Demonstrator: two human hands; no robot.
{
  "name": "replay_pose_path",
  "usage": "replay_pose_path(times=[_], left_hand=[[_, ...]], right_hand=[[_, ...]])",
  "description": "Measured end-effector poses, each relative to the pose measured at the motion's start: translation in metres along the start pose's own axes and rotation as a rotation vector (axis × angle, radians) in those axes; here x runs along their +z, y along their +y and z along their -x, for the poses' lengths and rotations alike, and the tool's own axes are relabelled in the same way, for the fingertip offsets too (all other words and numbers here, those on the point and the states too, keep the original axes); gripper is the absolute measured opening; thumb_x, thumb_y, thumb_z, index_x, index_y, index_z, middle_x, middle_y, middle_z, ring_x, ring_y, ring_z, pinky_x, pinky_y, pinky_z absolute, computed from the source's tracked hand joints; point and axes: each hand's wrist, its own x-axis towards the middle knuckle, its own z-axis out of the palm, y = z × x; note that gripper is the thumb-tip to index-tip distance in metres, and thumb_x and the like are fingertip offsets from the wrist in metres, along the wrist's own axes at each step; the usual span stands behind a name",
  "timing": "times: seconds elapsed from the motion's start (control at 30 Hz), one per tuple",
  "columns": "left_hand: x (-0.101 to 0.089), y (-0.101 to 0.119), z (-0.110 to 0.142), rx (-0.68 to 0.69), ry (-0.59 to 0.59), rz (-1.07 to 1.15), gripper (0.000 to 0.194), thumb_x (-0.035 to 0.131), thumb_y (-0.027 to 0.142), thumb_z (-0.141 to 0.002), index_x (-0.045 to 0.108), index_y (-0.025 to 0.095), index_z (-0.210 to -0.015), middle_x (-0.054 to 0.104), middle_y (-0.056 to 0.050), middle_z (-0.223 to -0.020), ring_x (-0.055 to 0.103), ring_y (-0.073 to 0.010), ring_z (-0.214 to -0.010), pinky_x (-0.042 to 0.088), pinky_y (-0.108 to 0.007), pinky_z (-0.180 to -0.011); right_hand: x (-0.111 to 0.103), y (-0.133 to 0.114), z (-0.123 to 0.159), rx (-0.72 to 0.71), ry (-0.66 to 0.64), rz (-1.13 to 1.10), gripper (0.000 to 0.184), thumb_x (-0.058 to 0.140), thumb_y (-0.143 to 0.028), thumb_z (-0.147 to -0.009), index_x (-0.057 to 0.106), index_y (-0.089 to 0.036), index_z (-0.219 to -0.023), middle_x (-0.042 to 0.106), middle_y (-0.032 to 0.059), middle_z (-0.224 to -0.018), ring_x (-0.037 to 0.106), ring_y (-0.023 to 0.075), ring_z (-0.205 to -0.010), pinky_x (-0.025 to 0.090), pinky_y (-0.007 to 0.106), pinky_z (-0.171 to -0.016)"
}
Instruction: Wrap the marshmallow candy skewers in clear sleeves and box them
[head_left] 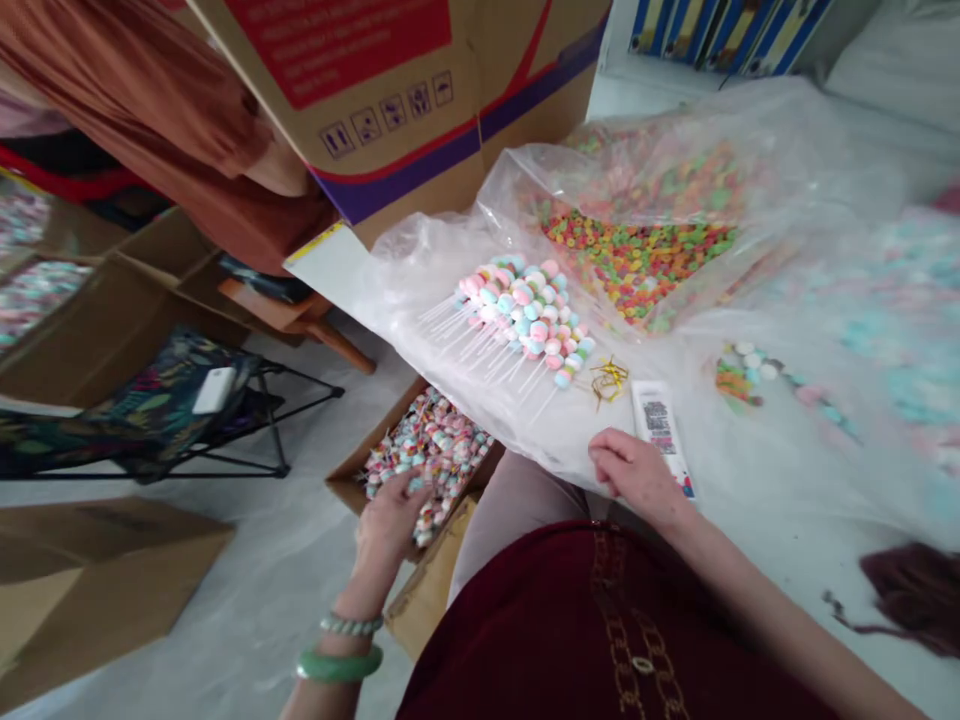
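The left hand [391, 525] reaches down into a cardboard box [349, 475] heaped with candy sticks [433, 455], pastel balls threaded on white sticks. Its fingers [411, 490] are curled against the heap, touching the candy, but I cannot tell whether they grip a stick. A jade bangle [339, 665] and a beaded bracelet [351, 625] sit on that wrist.

The right hand [637, 475] rests on a plastic sheet [450, 400] beside the box, its fingers [609, 455] loosely curled and holding nothing. Just beside them lies a white printed strip [658, 425] with a QR code, and a small tangle of yellow twine [607, 382] lies near the fingertips.

A neat bunch of finished candy sticks [521, 320] lies on the sheet, well within reach of both hands, with the sticks pointing toward the box. Past it, a clear bag [525, 175] holds bright cereal rings [637, 265]. A few loose rings and balls [739, 375] lie to the right. A large printed carton [397, 90] stands behind the bag.
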Motion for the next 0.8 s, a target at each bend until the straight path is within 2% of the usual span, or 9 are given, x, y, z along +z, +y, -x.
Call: replay_pose_path(times=[0.07, 0.17, 0.27, 0.33, 0.4, 0.47, 0.57, 0.7, 0.8], left_hand=[[0.006, -0.017, -0.02, 0.042, 0.059, -0.205, 0.062, 0.059, 0.046, -0.074, 0.052, 0.014, -0.127, 0.051, -0.02, -0.128, 0.05, -0.0369, -0.114, 0.043, -0.045, -0.088], [0.022, -0.015, -0.032, 0.244, 0.14, -0.272, 0.061, 0.052, 0.048, -0.079, 0.049, 0.014, -0.13, 0.044, -0.02, -0.136, 0.044, -0.0367, -0.122, 0.041, -0.048, -0.095], [0.039, 0.019, -0.017, 0.554, 0.25, -0.107, 0.042, 0.049, 0.043, -0.084, 0.06, 0.018, -0.116, 0.053, -0.014, -0.126, 0.053, -0.0294, -0.113, 0.045, -0.041, -0.092], [0.049, 0.051, 0.001, 0.735, 0.287, 0.017, 0.036, 0.053, 0.039, -0.084, 0.062, 0.019, -0.113, 0.055, -0.013, -0.121, 0.057, -0.026, -0.107, 0.048, -0.037, -0.089], [0.058, 0.082, 0.018, 0.877, 0.259, 0.084, 0.032, 0.056, 0.033, -0.083, 0.064, 0.018, -0.11, 0.058, -0.013, -0.116, 0.057, -0.0249, -0.106, 0.048, -0.035, -0.089], [0.067, 0.108, 0.033, 0.949, 0.154, 0.142, 0.027, 0.057, 0.029, -0.083, 0.066, 0.019, -0.107, 0.06, -0.012, -0.113, 0.059, -0.0227, -0.101, 0.048, -0.032, -0.086], [0.082, 0.138, 0.048, 0.945, -0.104, 0.264, 0.018, 0.058, 0.025, -0.082, 0.069, 0.02, -0.094, 0.064, -0.008, -0.101, 0.061, -0.019, -0.09, 0.048, -0.028, -0.079], [0.103, 0.162, 0.062, 0.784, -0.439, 0.369, 0.011, 0.06, 0.022, -0.077, 0.07, 0.02, -0.08, 0.066, -0.004, -0.08, 0.059, -0.0158, -0.074, 0.044, -0.024, -0.067], [0.113, 0.173, 0.071, 0.684, -0.59, 0.355, 0.01, 0.061, 0.021, -0.074, 0.071, 0.019, -0.075, 0.064, -0.002, -0.071, 0.056, -0.0142, -0.067, 0.042, -0.023, -0.063]], right_hand=[[-0.022, 0.018, 0.0, 0.088, 0.28, 0.175, 0.018, 0.043, -0.031, -0.087, 0.059, -0.022, -0.083, 0.061, -0.001, -0.071, 0.056, 0.0151, -0.065, 0.037, 0.025, -0.06], [-0.038, 0.042, 0.005, 0.197, 0.516, 0.478, 0.023, 0.043, -0.035, -0.088, 0.058, -0.022, -0.1, 0.061, 0.0045, -0.095, 0.057, 0.0198, -0.086, 0.037, 0.028, -0.067], [-0.039, 0.058, 0.006, 0.292, 0.525, 0.522, 0.036, 0.047, -0.041, -0.085, 0.052, -0.022, -0.114, 0.058, 0.0069, -0.105, 0.055, 0.0226, -0.096, 0.037, 0.029, -0.068], [-0.038, 0.067, 0.003, 0.352, 0.497, 0.408, 0.038, 0.05, -0.041, -0.082, 0.052, -0.022, -0.115, 0.061, 0.0048, -0.098, 0.057, 0.0221, -0.089, 0.036, 0.028, -0.065], [-0.04, 0.074, -0.001, 0.387, 0.51, 0.25, 0.033, 0.052, -0.039, -0.08, 0.056, -0.023, -0.108, 0.064, 0.0012, -0.085, 0.058, 0.0202, -0.077, 0.036, 0.027, -0.063], [-0.044, 0.081, -0.004, 0.375, 0.551, 0.131, 0.024, 0.051, -0.038, -0.079, 0.06, -0.023, -0.095, 0.064, -0.0011, -0.075, 0.057, 0.0189, -0.069, 0.035, 0.027, -0.061], [-0.051, 0.088, -0.001, 0.273, 0.627, 0.082, 0.023, 0.047, -0.038, -0.08, 0.064, -0.023, -0.08, 0.063, -0.0009, -0.07, 0.056, 0.0189, -0.068, 0.037, 0.028, -0.063], [-0.053, 0.094, 0.007, 0.084, 0.828, 0.014, 0.022, 0.049, -0.037, -0.078, 0.065, -0.02, -0.076, 0.064, 0.003, -0.082, 0.056, 0.0203, -0.08, 0.04, 0.03, -0.073], [-0.053, 0.095, 0.008, 0.098, 0.848, -0.256, 0.016, 0.055, -0.033, -0.074, 0.062, -0.019, -0.074, 0.06, -0.0003, -0.069, 0.053, 0.0169, -0.067, 0.04, 0.028, -0.064]])
